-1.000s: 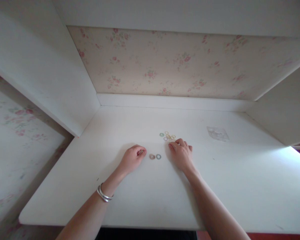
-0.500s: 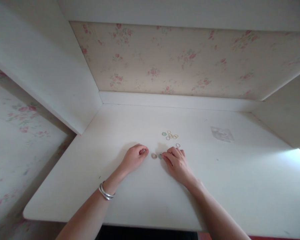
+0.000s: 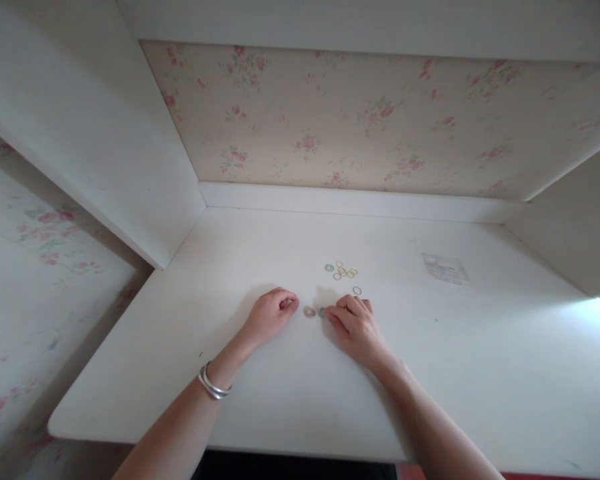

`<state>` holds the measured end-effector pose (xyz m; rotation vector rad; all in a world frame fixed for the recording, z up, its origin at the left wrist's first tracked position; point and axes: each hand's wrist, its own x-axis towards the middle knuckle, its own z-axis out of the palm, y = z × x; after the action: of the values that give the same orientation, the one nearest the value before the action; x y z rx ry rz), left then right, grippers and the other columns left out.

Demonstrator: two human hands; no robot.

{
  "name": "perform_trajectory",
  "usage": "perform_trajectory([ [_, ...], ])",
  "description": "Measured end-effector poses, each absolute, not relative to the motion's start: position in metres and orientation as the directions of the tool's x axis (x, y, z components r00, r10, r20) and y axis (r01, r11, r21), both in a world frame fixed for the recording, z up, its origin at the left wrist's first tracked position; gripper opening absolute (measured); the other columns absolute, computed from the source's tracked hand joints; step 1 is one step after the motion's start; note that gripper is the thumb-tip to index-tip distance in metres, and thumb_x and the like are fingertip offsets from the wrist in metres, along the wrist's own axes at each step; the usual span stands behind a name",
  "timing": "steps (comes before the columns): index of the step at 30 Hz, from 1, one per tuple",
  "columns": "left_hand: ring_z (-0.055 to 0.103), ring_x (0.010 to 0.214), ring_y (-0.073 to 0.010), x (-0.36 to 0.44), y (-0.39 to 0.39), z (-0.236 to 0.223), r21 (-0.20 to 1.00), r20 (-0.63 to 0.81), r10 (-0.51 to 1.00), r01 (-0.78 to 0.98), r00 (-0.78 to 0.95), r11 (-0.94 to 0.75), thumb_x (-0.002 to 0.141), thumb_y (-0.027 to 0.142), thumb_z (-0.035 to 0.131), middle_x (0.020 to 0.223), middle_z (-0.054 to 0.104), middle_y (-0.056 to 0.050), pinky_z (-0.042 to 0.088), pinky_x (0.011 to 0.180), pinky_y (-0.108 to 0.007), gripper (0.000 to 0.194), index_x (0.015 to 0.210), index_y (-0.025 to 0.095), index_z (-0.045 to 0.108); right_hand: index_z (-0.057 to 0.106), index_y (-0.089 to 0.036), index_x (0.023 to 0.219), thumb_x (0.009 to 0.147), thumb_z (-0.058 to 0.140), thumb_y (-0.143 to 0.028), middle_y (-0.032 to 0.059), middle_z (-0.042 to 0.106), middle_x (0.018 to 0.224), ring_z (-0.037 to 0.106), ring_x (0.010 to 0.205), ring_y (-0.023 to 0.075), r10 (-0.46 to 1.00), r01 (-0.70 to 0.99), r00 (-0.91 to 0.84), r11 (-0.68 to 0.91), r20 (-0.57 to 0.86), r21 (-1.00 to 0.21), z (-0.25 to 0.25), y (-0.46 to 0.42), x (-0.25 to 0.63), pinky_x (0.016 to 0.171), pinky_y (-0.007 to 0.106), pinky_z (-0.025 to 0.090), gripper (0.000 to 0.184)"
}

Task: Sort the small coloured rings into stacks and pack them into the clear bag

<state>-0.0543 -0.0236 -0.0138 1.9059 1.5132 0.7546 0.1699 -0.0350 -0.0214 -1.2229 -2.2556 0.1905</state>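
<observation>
My right hand (image 3: pixel 356 327) rests on the white desk, thumb and fingers pinched on a small grey ring (image 3: pixel 323 311). Part of that ring is hidden behind the fingertips. Just left of it lies a pale brownish ring (image 3: pixel 309 311), between my two hands and touched by neither. My left hand (image 3: pixel 273 315) sits on the desk with its fingers curled closed; nothing shows in it. Beyond the right hand lies a thin dark ring (image 3: pixel 357 291). Farther back are several thin gold-coloured rings (image 3: pixel 342 271) in a loose cluster, with a green ring (image 3: pixel 329 268) at their left.
A clear plastic bag (image 3: pixel 445 269) lies flat at the back right of the desk (image 3: pixel 280 400). White panels (image 3: pixel 130 167) enclose the desk at the left, and a low ledge (image 3: pixel 355 202) runs along the back. A small dark mark (image 3: pixel 201 355) shows beside my left wrist.
The grey ring at my right fingertips looks narrower and more covered by the fingers than before. My left hand and the other rings keep their places on the desk.
</observation>
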Motion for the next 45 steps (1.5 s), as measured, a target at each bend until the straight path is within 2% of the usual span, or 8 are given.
perform_trajectory([
  [3,0.052,0.065,-0.0119,-0.056,-0.023,-0.014,0.74,0.07,0.978,0.647,0.199,-0.184,0.086,0.034,0.047,0.073,0.06,0.0,0.039,0.062,-0.023,0.024,0.086,0.019,0.066,0.067,-0.022,0.089,0.089,0.05,-0.026,0.0027,0.056,0.079,0.052,0.076,0.0144,0.803,0.716,-0.335,0.557,0.493,-0.422,-0.023,-0.032,0.174,0.076,0.031,0.035,0.017],
  [7,0.054,0.066,-0.0125,-0.055,-0.016,-0.013,0.742,0.049,0.984,0.653,0.173,-0.152,0.086,0.035,0.047,0.073,0.061,0.0,0.04,0.062,-0.023,0.025,0.087,0.018,0.066,0.067,-0.022,0.088,0.088,0.052,-0.028,0.0019,0.057,0.078,0.054,0.073,0.0132,0.823,0.711,-0.095,0.45,0.56,-0.54,-0.021,-0.026,0.182,0.072,0.029,0.039,0.017],
  [11,0.057,0.073,-0.013,-0.036,0.003,-0.01,0.698,0.112,0.959,0.666,0.261,-0.263,0.085,0.028,0.048,0.081,0.064,-0.001,0.044,0.068,-0.023,0.021,0.086,0.019,0.067,0.068,-0.022,0.088,0.088,0.05,-0.035,0.0013,0.057,0.075,0.052,0.065,0.0122,0.861,0.656,0.121,0.305,0.494,-0.691,-0.018,-0.018,0.192,0.06,0.026,0.04,0.023],
  [15,0.059,0.08,-0.0126,-0.009,0.031,-0.009,0.582,0.186,0.922,0.718,0.338,-0.381,0.086,0.025,0.048,0.096,0.062,-0.002,0.045,0.077,-0.024,0.02,0.095,0.021,0.066,0.07,-0.021,0.085,0.086,0.05,-0.04,0.001,0.057,0.073,0.05,0.061,0.0119,0.887,0.601,0.222,0.203,0.405,-0.773,-0.022,-0.01,0.198,0.06,0.026,0.04,0.027],
  [19,0.06,0.09,-0.0143,0.011,0.057,-0.009,0.419,0.206,0.9,0.797,0.384,-0.436,0.087,0.026,0.047,0.11,0.056,-0.003,0.045,0.083,-0.025,0.026,0.109,0.025,0.062,0.071,-0.02,0.084,0.085,0.048,-0.042,0.0014,0.056,0.071,0.049,0.061,0.0127,0.902,0.575,0.249,0.154,0.352,-0.803,-0.027,-0.004,0.202,0.061,0.027,0.04,0.031],
  [24,0.058,0.094,-0.0145,0.019,0.072,-0.009,0.301,0.161,0.879,0.826,0.448,-0.476,0.089,0.026,0.045,0.11,0.055,-0.002,0.044,0.082,-0.025,0.024,0.103,0.026,0.066,0.071,-0.02,0.085,0.085,0.047,-0.043,0.0012,0.054,0.07,0.048,0.061,0.0127,0.904,0.56,0.238,0.17,0.355,-0.811,-0.027,-0.004,0.205,0.06,0.026,0.039,0.033],
  [38,0.057,0.085,-0.0122,-0.001,0.027,-0.01,0.362,0.232,0.897,0.823,0.375,-0.438,0.092,0.03,0.043,0.099,0.059,-0.001,0.043,0.074,-0.022,0.025,0.089,0.025,0.068,0.071,-0.021,0.086,0.086,0.048,-0.04,0.0005,0.053,0.069,0.047,0.06,0.0119,0.9,0.567,0.204,0.212,0.386,-0.796,-0.028,-0.005,0.204,0.059,0.026,0.038,0.03],
  [45,0.058,0.086,-0.0123,-0.001,0.033,-0.01,0.379,0.232,0.9,0.818,0.369,-0.433,0.091,0.029,0.045,0.104,0.057,-0.001,0.044,0.075,-0.023,0.023,0.104,0.027,0.063,0.07,-0.02,0.087,0.086,0.049,-0.04,0.0004,0.054,0.07,0.048,0.06,0.0117,0.899,0.566,0.217,0.202,0.381,-0.799,-0.03,-0.005,0.202,0.059,0.025,0.038,0.03],
])
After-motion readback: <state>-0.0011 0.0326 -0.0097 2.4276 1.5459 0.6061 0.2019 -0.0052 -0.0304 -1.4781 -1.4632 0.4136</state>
